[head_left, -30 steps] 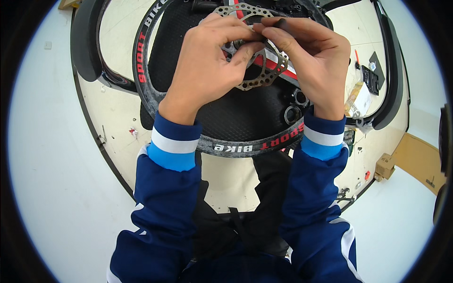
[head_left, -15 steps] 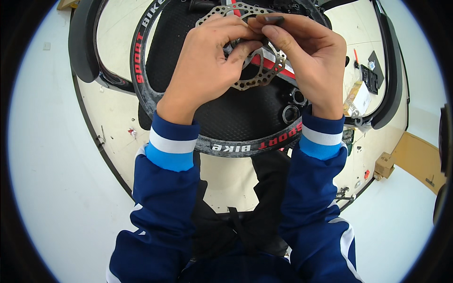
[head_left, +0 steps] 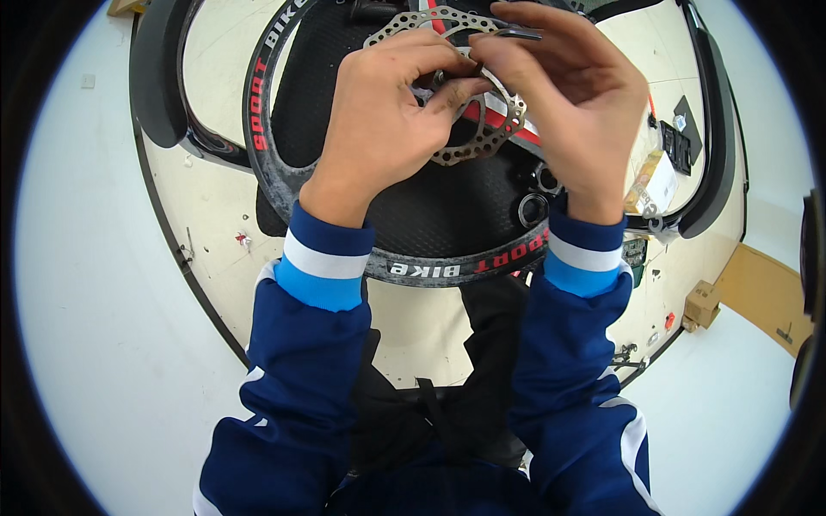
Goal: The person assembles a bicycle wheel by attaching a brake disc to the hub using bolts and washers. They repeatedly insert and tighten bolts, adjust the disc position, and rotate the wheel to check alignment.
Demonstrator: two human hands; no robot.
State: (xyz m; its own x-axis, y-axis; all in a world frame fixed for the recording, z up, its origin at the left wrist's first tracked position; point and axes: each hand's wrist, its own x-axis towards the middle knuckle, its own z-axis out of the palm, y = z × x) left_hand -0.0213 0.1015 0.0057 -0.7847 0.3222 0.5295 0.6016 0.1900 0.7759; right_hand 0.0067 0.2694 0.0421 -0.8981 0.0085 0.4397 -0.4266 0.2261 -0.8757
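A black bicycle wheel rim (head_left: 284,185) with red and white lettering lies flat on a black mat (head_left: 465,215). A silver perforated brake disc (head_left: 482,146) sits at its hub. My left hand (head_left: 387,129) hovers over the disc, thumb and forefinger pinched on a small dark part (head_left: 440,79) at the hub. My right hand (head_left: 576,103) meets it from the right and grips a thin dark tool (head_left: 519,34) that pokes out above the fingers. The hub itself is hidden under my fingers.
The wheel rests on a round beige table (head_left: 224,224). Curved black pieces lie at the left (head_left: 159,77) and right (head_left: 714,138) table edges. Metal rings (head_left: 533,206) sit on the mat; a small yellowish box (head_left: 651,182) beside them. A cardboard box (head_left: 701,303) stands on the floor.
Both hands stay together over the disc; my right hand has lifted and turned slightly with the tool, and the fingertips have shifted a little at the hub.
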